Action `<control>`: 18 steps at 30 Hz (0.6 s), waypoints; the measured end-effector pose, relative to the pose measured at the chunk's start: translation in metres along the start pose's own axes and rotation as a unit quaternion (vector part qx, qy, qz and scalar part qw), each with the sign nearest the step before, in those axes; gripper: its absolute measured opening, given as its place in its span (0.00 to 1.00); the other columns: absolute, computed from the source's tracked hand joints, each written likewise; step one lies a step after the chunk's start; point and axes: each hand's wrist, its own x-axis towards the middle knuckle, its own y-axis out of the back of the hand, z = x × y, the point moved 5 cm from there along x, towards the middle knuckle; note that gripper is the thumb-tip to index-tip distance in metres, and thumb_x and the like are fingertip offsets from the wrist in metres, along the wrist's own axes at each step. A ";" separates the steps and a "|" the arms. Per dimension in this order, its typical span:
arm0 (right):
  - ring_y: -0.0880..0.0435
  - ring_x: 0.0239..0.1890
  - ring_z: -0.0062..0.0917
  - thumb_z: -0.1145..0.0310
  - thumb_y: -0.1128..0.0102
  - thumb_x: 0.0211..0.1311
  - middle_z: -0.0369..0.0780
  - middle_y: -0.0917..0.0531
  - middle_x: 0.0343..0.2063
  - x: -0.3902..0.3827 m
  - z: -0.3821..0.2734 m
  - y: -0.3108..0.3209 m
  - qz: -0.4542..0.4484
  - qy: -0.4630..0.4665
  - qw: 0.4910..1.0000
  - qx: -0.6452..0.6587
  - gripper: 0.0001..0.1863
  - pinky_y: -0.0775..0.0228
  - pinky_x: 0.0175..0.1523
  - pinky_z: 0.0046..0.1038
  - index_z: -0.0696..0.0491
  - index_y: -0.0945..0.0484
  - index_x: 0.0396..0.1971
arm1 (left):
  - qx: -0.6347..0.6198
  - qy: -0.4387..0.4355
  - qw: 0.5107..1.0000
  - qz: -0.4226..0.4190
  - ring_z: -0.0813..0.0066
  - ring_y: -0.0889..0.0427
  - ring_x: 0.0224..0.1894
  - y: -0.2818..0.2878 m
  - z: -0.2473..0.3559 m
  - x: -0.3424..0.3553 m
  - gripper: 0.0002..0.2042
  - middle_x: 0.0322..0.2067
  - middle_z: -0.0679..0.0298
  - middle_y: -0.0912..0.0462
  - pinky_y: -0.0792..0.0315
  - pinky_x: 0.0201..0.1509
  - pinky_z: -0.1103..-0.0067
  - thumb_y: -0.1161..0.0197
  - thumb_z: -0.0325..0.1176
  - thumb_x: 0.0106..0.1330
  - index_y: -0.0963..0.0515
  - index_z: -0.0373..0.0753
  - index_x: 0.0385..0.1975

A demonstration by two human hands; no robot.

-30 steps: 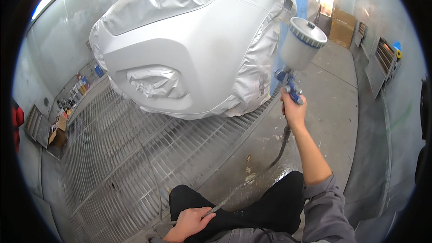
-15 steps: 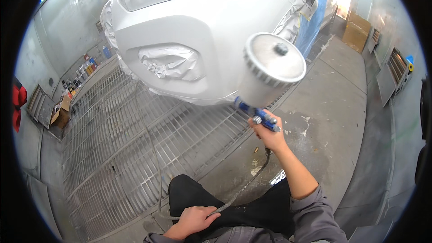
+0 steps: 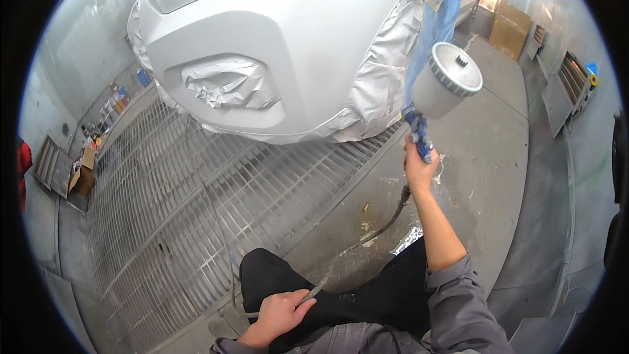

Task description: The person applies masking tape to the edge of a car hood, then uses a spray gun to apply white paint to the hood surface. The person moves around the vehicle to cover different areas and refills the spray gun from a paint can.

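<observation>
At nine o'clock, by the rim, a red thing [image 3: 25,161] hangs at the wall, and just right of it a slatted vent [image 3: 50,165] sits low beside an open cardboard box [image 3: 82,178]. Between nine and ten o'clock, cans and bottles [image 3: 113,111] line the foot of the wall. The metal floor grating [image 3: 177,203] spreads from there toward eight o'clock. A crumpled silvery patch [image 3: 239,82] at ten o'clock covers a recess in the pale grey bumper [image 3: 321,33], which fills twelve o'clock, its edges wrapped in wrinkled silvery sheeting [image 3: 386,66]. Between six and seven o'clock, the left grip [image 3: 280,318] is closed round a thin hose [image 3: 380,229], over the black trousers [image 3: 386,288]. From there the hose runs up toward four o'clock, to the right grip [image 3: 420,169] at three o'clock, which is clenched on the handle of a blue spray gun [image 3: 419,132]. The gun is between two and three o'clock, its lidded whitish cup [image 3: 445,82] tilted above it at two. A blue sheet [image 3: 427,46] hangs behind, toward half past one. Farther back at two o'clock stands a brown carton [image 3: 511,30], with a grille [image 3: 567,82] on the wall past it.
</observation>
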 end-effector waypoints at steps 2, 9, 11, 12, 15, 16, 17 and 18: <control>0.26 0.26 0.12 0.70 0.28 0.66 0.30 0.20 0.21 -0.025 0.010 -0.010 -0.020 -0.001 1.000 -0.017 0.10 0.32 0.31 0.22 0.61 0.17 0.40 | 0.001 0.006 1.000 -0.006 0.57 0.12 0.29 0.001 0.001 -0.001 0.12 0.27 0.62 0.12 0.20 0.30 0.66 0.31 0.47 0.69 0.13 0.46 0.41; 0.24 0.23 0.22 0.72 0.26 0.62 0.38 0.20 0.22 -0.118 -0.036 -0.071 -0.227 0.096 0.969 0.035 0.09 0.29 0.33 0.27 0.58 0.19 0.34 | -0.002 0.040 0.997 -0.060 0.55 0.12 0.32 0.003 -0.002 -0.011 0.13 0.29 0.61 0.12 0.19 0.32 0.63 0.34 0.49 0.71 0.14 0.47 0.40; 0.20 0.26 0.18 0.74 0.28 0.63 0.36 0.16 0.25 -0.129 -0.026 -0.079 -0.296 0.095 0.949 0.053 0.07 0.26 0.35 0.26 0.58 0.17 0.38 | -0.004 0.048 0.996 -0.072 0.54 0.12 0.32 0.001 -0.003 -0.013 0.13 0.29 0.61 0.12 0.19 0.33 0.63 0.35 0.49 0.71 0.14 0.47 0.40; 0.18 0.28 0.16 0.75 0.30 0.64 0.34 0.15 0.26 -0.133 -0.019 -0.083 -0.330 0.095 0.937 0.062 0.07 0.25 0.36 0.26 0.59 0.16 0.40 | -0.004 0.047 0.996 -0.079 0.54 0.12 0.32 -0.001 -0.003 -0.013 0.13 0.29 0.61 0.12 0.19 0.33 0.63 0.35 0.49 0.72 0.14 0.47 0.40; 0.25 0.24 0.15 0.72 0.28 0.64 0.34 0.19 0.22 -0.126 0.002 -0.080 -0.270 0.020 0.960 0.070 0.07 0.30 0.32 0.24 0.58 0.18 0.36 | 0.006 0.047 0.995 -0.082 0.55 0.12 0.32 -0.004 -0.003 -0.015 0.13 0.29 0.61 0.12 0.19 0.33 0.63 0.35 0.49 0.72 0.14 0.47 0.40; 0.28 0.24 0.15 0.71 0.27 0.64 0.34 0.22 0.20 -0.123 0.012 -0.076 -0.242 -0.028 0.967 0.071 0.08 0.31 0.31 0.25 0.58 0.19 0.34 | 0.010 0.047 0.995 -0.083 0.55 0.12 0.32 -0.005 -0.003 -0.016 0.13 0.29 0.62 0.12 0.19 0.33 0.63 0.35 0.49 0.72 0.14 0.47 0.41; 0.29 0.24 0.12 0.70 0.28 0.66 0.31 0.22 0.20 -0.116 0.018 -0.073 -0.214 -0.037 0.972 0.089 0.08 0.32 0.31 0.24 0.58 0.18 0.37 | 0.009 0.052 0.995 -0.079 0.55 0.12 0.32 -0.004 -0.002 -0.016 0.13 0.29 0.62 0.12 0.19 0.32 0.63 0.35 0.49 0.72 0.14 0.47 0.41; 0.27 0.23 0.12 0.70 0.30 0.67 0.30 0.22 0.20 -0.109 0.026 -0.065 -0.189 -0.061 0.976 0.087 0.09 0.32 0.29 0.22 0.59 0.18 0.39 | 0.009 0.056 0.996 -0.075 0.55 0.12 0.31 -0.002 -0.001 -0.014 0.13 0.29 0.62 0.12 0.19 0.32 0.63 0.35 0.49 0.72 0.14 0.47 0.41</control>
